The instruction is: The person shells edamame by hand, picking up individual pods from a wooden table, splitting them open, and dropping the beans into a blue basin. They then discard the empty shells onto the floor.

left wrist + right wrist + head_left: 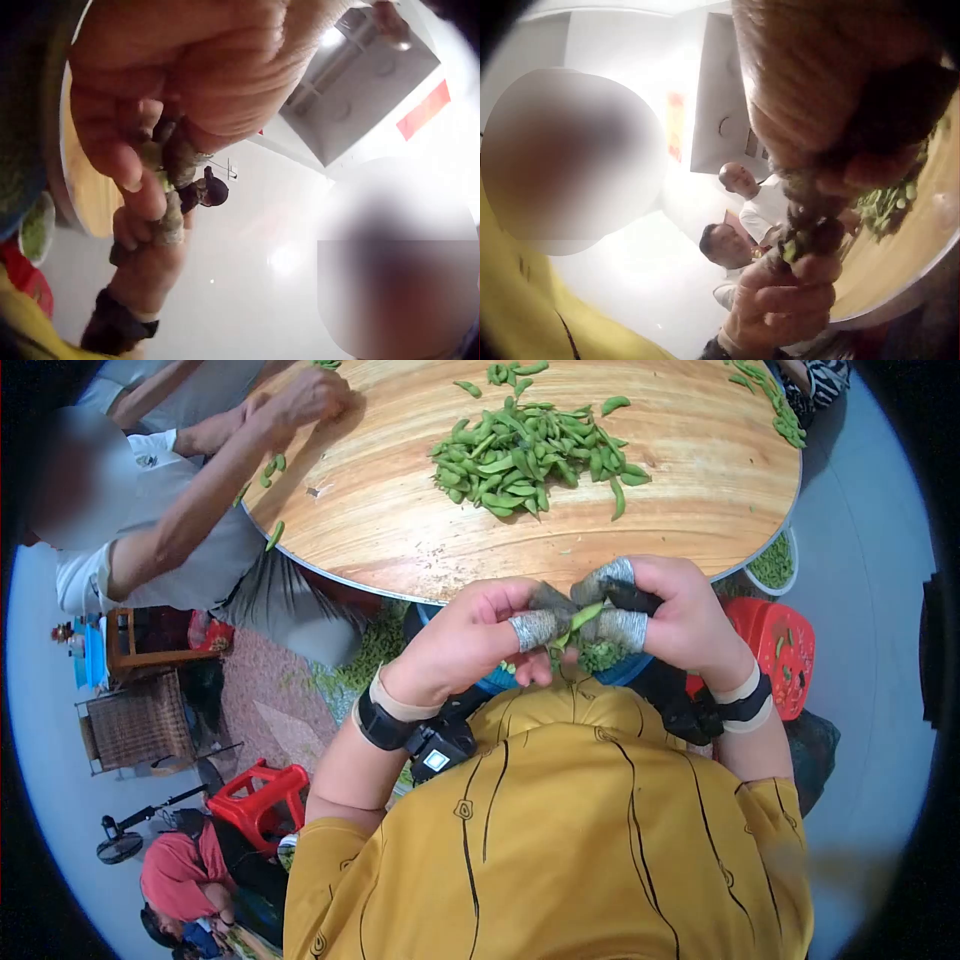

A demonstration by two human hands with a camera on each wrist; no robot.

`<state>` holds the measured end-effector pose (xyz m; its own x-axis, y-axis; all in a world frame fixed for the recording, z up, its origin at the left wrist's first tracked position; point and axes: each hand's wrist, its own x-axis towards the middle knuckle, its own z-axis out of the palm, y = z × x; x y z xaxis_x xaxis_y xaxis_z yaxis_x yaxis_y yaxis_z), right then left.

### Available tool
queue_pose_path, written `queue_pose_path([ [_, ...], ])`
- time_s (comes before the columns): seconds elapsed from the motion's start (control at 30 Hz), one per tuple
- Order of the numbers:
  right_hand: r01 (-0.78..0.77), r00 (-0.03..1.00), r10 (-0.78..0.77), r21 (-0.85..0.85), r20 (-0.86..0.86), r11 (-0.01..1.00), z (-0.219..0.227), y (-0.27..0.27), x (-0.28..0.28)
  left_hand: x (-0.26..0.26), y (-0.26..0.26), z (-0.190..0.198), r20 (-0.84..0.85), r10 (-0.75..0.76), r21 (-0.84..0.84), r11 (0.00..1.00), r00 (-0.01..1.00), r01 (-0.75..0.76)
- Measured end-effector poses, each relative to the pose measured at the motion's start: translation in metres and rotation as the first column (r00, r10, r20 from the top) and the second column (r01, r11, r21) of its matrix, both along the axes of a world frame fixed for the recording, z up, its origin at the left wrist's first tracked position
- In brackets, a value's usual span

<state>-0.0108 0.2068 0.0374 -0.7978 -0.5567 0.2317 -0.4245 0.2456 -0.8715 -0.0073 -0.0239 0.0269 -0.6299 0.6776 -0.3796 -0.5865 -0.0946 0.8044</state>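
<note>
A green edamame pod [583, 622] is pinched between both hands in front of the yellow shirt. My left hand [475, 635] grips it from the left, with silvery tape wrapped round the thumb and a dark covering on a fingertip. From the right, my right hand [685, 610] pinches it with taped fingertips too. Just below the hands, shelled beans [600, 655] show in a blue container, largely hidden by the fingers. In the right wrist view a bit of the green pod [790, 251] appears between the fingers.
A heap of edamame pods [530, 460] lies on the wooden table [360, 520] ahead. At the right are a white bowl [775, 565] of beans and a red stool [790, 650]. Another person's arm [215, 480] reaches over the table's left side. A second red stool [260, 800] stands lower left.
</note>
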Motion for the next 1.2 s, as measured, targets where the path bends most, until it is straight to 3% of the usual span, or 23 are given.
queue_pose_path([
  [0.03, 0.069, 0.968, -0.055, -0.047, 0.246, 0.996, 0.002, -0.001, 0.001, 0.004, 0.002, -0.004, -0.001, 0.001, -0.002, 1.000, 1.000, -0.001],
  [0.07, 0.147, 0.873, -0.093, -0.076, 0.479, 0.986, 0.003, -0.003, 0.001, 0.008, 0.006, -0.012, -0.256, 0.138, -0.034, 0.988, 0.957, -0.151],
  [0.1, 0.146, 0.873, -0.091, -0.078, 0.479, 0.986, 0.002, -0.003, 0.000, 0.010, 0.010, -0.012, -0.496, 0.250, -0.025, 0.953, 0.832, -0.301],
  [0.13, 0.198, 0.815, -0.144, -0.036, 0.561, 0.980, 0.001, -0.003, -0.002, 0.009, 0.001, -0.001, -0.623, -0.006, -0.313, 0.918, 0.782, -0.242],
  [0.17, 0.246, 0.746, -0.196, 0.010, 0.636, 0.969, 0.000, -0.002, -0.004, 0.008, 0.001, 0.001, -0.623, -0.008, -0.314, 0.918, 0.782, -0.241],
  [0.23, 0.247, 0.744, -0.209, 0.029, 0.634, 0.969, -0.006, -0.001, -0.004, 0.007, 0.003, 0.003, -0.937, -0.189, -0.281, 0.907, 0.293, -0.312],
  [0.27, 0.237, 0.798, -0.156, -0.065, 0.582, 0.969, -0.010, -0.002, -0.003, 0.004, 0.000, 0.001, -0.956, -0.107, -0.180, 0.950, 0.274, -0.256],
  [0.3, 0.219, 0.846, -0.107, -0.158, 0.522, 0.963, -0.012, -0.002, -0.003, 0.004, 0.001, 0.002, -0.956, -0.109, -0.181, 0.950, 0.274, -0.253],
  [0.33, 0.221, 0.846, -0.108, -0.159, 0.523, 0.962, -0.010, -0.001, -0.003, 0.005, 0.003, 0.004, -0.839, 0.049, -0.140, 0.943, 0.542, -0.301],
  [0.37, 0.162, 0.867, -0.066, -0.152, 0.495, 0.975, -0.005, 0.000, -0.002, 0.005, 0.006, 0.005, -0.632, 0.209, -0.116, 0.927, 0.746, -0.357],
  [0.4, 0.101, 0.885, -0.023, -0.144, 0.466, 0.984, -0.003, 0.000, -0.002, 0.005, 0.016, -0.003, -0.559, 0.337, 0.021, 0.919, 0.757, -0.394],
  [0.43, 0.100, 0.885, -0.022, -0.143, 0.465, 0.985, -0.003, 0.000, -0.002, 0.004, 0.013, -0.006, -0.560, 0.338, 0.022, 0.919, 0.757, -0.395],
  [0.5, 0.054, 0.932, 0.020, -0.193, 0.362, 0.980, -0.002, -0.001, -0.003, 0.000, 0.009, -0.009, -0.232, 0.031, -0.001, 0.999, 0.972, -0.032],
  [0.53, 0.058, 0.932, 0.016, -0.194, 0.361, 0.979, 0.000, -0.001, -0.003, 0.003, 0.010, -0.006, -0.032, 0.028, 0.044, 0.999, 0.999, -0.026],
  [0.67, 0.098, 0.951, -0.020, -0.239, 0.308, 0.966, -0.008, -0.004, -0.001, 0.004, 0.008, -0.012, 0.175, 0.083, 0.153, 0.982, 0.981, -0.110],
  [0.73, 0.111, 0.963, -0.035, -0.274, 0.267, 0.955, -0.008, -0.005, -0.002, 0.003, 0.006, -0.017, 0.120, 0.080, 0.254, 0.961, 0.990, -0.108],
  [0.77, 0.212, 0.893, -0.099, -0.216, 0.439, 0.953, -0.001, -0.005, -0.002, 0.002, 0.006, -0.017, 0.118, 0.081, 0.252, 0.962, 0.990, -0.108],
  [0.8, 0.299, 0.789, -0.161, -0.141, 0.593, 0.944, 0.002, -0.005, -0.003, 0.002, 0.007, -0.015, -0.022, 0.151, 0.152, 0.978, 0.988, -0.146],
  [0.83, 0.296, 0.790, -0.156, -0.145, 0.593, 0.944, 0.000, -0.006, -0.002, 0.001, 0.008, -0.013, -0.167, 0.205, 0.056, 0.979, 0.965, -0.198],
  [0.93, 0.225, 0.812, -0.142, -0.079, 0.567, 0.971, 0.002, -0.006, 0.006, 0.000, 0.010, -0.010, -0.244, 0.250, -0.085, 0.957, 0.937, -0.278],
  [1.03, 0.160, 0.877, -0.101, -0.088, 0.469, 0.983, -0.001, -0.009, 0.007, 0.001, 0.022, -0.010, -0.297, 0.279, -0.065, 0.948, 0.913, -0.311],
  [1.13, 0.176, 0.864, -0.100, -0.111, 0.493, 0.978, -0.003, -0.008, 0.006, -0.001, 0.026, -0.020, -0.418, 0.249, -0.141, 0.932, 0.874, -0.333],
  [1.2, 0.174, 0.864, -0.081, -0.144, 0.498, 0.974, -0.005, -0.006, 0.004, -0.001, 0.027, -0.018, -0.408, 0.249, -0.146, 0.932, 0.879, -0.332],
])
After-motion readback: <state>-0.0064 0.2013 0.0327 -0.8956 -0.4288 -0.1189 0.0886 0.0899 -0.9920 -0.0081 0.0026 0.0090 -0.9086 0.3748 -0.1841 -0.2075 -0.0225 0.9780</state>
